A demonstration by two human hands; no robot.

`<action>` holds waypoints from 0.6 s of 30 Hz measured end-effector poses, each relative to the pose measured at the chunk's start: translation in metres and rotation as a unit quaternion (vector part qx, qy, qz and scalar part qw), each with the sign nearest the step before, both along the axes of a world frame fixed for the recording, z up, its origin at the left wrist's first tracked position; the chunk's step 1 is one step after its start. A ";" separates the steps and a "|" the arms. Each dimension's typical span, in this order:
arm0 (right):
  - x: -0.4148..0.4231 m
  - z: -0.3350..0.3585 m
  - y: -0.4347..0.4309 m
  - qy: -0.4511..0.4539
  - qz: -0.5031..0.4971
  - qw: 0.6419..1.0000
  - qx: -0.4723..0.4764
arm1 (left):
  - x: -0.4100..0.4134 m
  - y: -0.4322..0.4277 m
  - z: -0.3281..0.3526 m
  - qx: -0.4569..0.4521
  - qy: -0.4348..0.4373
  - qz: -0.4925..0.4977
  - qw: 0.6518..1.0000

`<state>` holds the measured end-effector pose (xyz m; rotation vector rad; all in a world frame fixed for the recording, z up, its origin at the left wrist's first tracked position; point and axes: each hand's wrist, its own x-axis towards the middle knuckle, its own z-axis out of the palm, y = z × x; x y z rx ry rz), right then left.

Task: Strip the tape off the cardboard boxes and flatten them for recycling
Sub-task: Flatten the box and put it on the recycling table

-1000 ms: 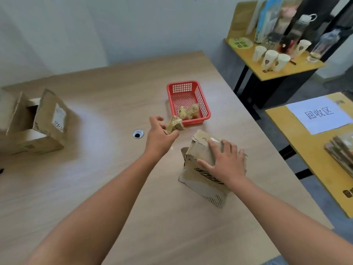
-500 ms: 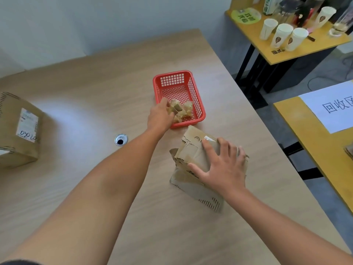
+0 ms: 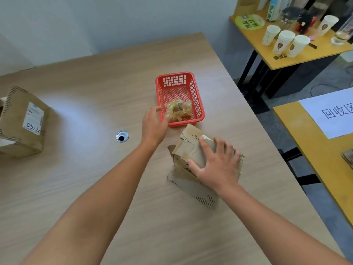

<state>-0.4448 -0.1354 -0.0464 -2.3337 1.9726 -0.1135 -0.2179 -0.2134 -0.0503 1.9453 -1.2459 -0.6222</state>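
Where the pale wooden desk (image 3: 86,96) runs off far to the left of the red plastic mesh basket (image 3: 174,81), a brown cardboard box with a white printed label (image 3: 21,121) stands on its own. Between that box and the basket, nearer the basket, a round metal-rimmed cable hole (image 3: 122,136) sits in the desktop. The left hand (image 3: 154,124) reaches to the basket's near left corner with its fingers loosely spread and nothing held between them. Its fingertips seem just to touch the crumpled wad of yellowish stripped tape (image 3: 178,110) lying inside the basket, though the contact is hard to make out. Just in front of the basket, a crushed, partly flattened brown cardboard box (image 3: 191,155) lies on the desk. The right hand (image 3: 215,165) rests on top of it, palm down, fingers straight and splayed. Behind and to the right of the basket, white paper cups (image 3: 284,42) stand on a yellow desk (image 3: 267,56). Right of the basket, a white printed sheet (image 3: 332,113) lies on another yellow desk (image 3: 305,142).
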 end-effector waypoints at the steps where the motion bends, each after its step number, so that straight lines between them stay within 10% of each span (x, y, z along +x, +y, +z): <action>1: 0.000 0.004 0.001 0.011 0.003 1.000 0.025 | -0.004 0.022 0.001 -0.009 0.011 0.003 1.000; 10: 0.034 0.002 0.109 -0.206 0.144 0.938 0.240 | 0.010 0.236 -0.010 0.039 0.152 0.022 0.987; 18: 0.114 -0.001 0.228 -0.276 0.146 0.905 0.290 | 0.090 0.344 0.003 0.084 0.053 0.054 0.994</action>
